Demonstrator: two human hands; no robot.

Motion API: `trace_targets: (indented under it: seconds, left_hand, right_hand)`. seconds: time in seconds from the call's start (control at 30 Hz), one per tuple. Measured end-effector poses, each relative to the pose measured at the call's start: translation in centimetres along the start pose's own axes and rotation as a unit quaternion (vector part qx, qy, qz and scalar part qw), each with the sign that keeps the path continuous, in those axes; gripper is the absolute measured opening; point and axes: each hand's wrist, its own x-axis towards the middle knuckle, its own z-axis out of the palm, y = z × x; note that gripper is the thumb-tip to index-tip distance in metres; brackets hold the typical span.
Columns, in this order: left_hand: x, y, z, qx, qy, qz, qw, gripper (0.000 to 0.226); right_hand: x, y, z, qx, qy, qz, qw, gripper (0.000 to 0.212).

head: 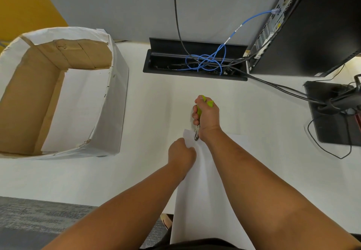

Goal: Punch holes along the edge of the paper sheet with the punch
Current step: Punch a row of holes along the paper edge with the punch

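White paper sheet [203, 187] pinched by left hand [181, 154]; right hand [207, 116] grips green-handled punch [198, 120].

Single head-worn wide-angle view, looking steeply down and forward over the white tabletop [152, 113], close above both forearms; partition wall at top, floor at bottom edge.

White surface [152, 101], grey partition wall [127, 5] behind, yellow wall section [21, 1] far left. Black cable tray [195, 73] recessed in surface, blue cable [207, 62] tangled inside. Grey carpet floor [29, 216] lower left. Even indoor light.
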Motion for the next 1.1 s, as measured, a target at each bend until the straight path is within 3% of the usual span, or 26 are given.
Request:
trace_targets:
  seconds: [0.8, 1.1]
  left_hand:
    - [-0.14, 0.28, -0.54, -0.006, -0.017, 0.003, 1.0, 0.022]
    - [-0.02, 0.3, -0.58, -0.027, -0.025, -0.013, 0.999, 0.011]
  right_hand:
    - [0.47, 0.17, 0.57, -0.045, -0.001, -0.003, 0.999, 0.019]
    - [0.64, 0.0, 0.86, -0.067, -0.002, 0.009, 0.998, 0.02]
